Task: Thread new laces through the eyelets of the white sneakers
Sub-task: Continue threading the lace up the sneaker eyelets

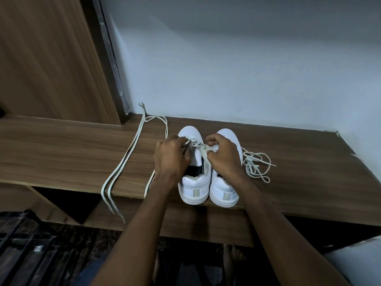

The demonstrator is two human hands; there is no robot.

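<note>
Two white sneakers stand side by side on a wooden shelf, heels toward me: the left sneaker (192, 182) and the right sneaker (225, 193). My left hand (171, 156) pinches a white lace at the left sneaker's front eyelets. My right hand (223, 155) grips the other part of that lace (203, 148) between the two shoes. My hands hide most of the eyelets. The lace's long ends (127, 157) trail left across the shelf and hang over its front edge.
A second white lace (256, 165) lies bunched to the right of the sneakers. The wooden shelf (72, 162) meets a white wall (226, 69) behind and a wooden panel (47, 58) at the left. Below are a dark floor and my bare feet.
</note>
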